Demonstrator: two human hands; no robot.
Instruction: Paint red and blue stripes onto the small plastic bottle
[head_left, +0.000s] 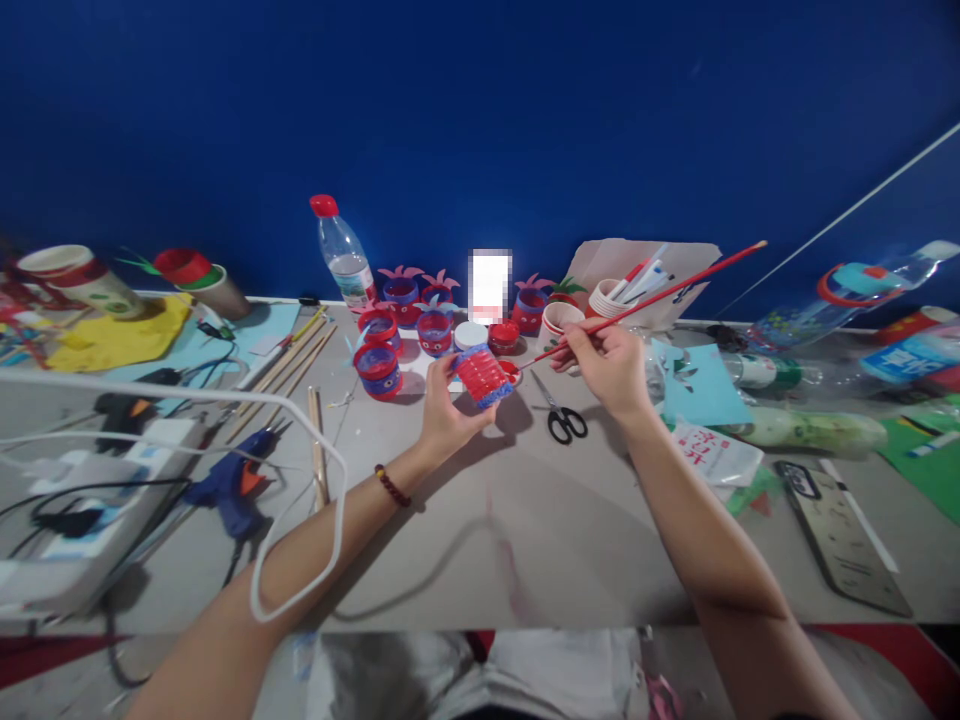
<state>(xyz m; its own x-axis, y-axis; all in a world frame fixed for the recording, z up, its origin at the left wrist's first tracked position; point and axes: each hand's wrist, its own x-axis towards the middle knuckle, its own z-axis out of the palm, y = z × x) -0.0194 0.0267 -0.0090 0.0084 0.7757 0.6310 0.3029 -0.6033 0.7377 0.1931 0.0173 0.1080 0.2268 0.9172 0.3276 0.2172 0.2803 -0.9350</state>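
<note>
My left hand (448, 408) grips a small cup (484, 376) painted red in the middle with blue bands at its ends, tilted on its side above the table. Between the fingers of my right hand (604, 362) is a long red paintbrush (675, 285), its handle pointing up to the right. The brush's tip is close to a red paint lid (511, 370) just right of the cup; whether they touch I cannot tell. An open jar of red paint (504, 338) stands behind. Black-handled scissors (564, 422) lie below my right hand.
Several red and blue decorated cups (379, 372) stand at the back beside a water bottle (349, 265). Left are a blue glue gun (240, 480), wooden sticks (289, 370), a power strip (127, 510) and a looping white cable (341, 500). A phone (840, 540) and plastic bottles (825, 310) lie right.
</note>
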